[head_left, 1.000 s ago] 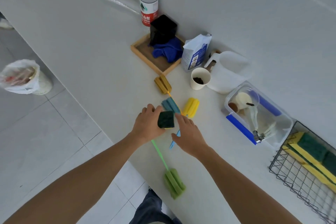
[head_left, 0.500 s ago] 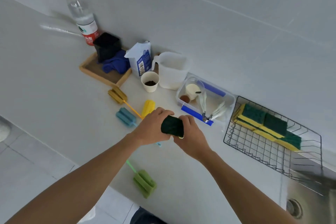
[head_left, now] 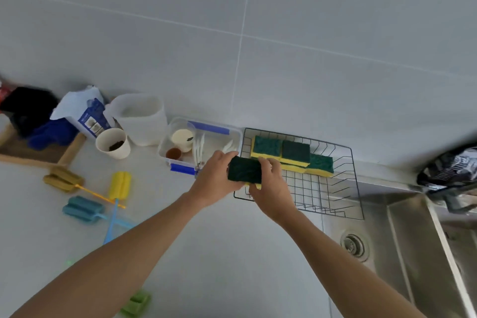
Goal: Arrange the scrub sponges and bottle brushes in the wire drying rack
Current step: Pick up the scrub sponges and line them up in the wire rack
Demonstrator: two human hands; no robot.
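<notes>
Fingers (head_left: 268,162) of the right hand (head_left: 271,186) and the left hand (head_left: 215,175) gripped one scrub sponge (head_left: 244,170) at opposite ends, above the near left corner of the wire drying rack (head_left: 357,188). Three sponges (head_left: 294,153) lay inside along its far edge.

A black wire drying rack (head_left: 333,196) sits on the pale surface. Three yellow scrub sponges (head_left: 293,155) with dark green tops lie flat in a row along the rack's far side, touching one another. A fourth sponge (head_left: 244,170), green side up, is held over the rack's near left corner. Well left of the rack lie bottle brushes: mustard (head_left: 63,179), yellow (head_left: 120,185), teal (head_left: 83,208). A green brush (head_left: 136,303) lies nearer the surface's front edge.
</notes>
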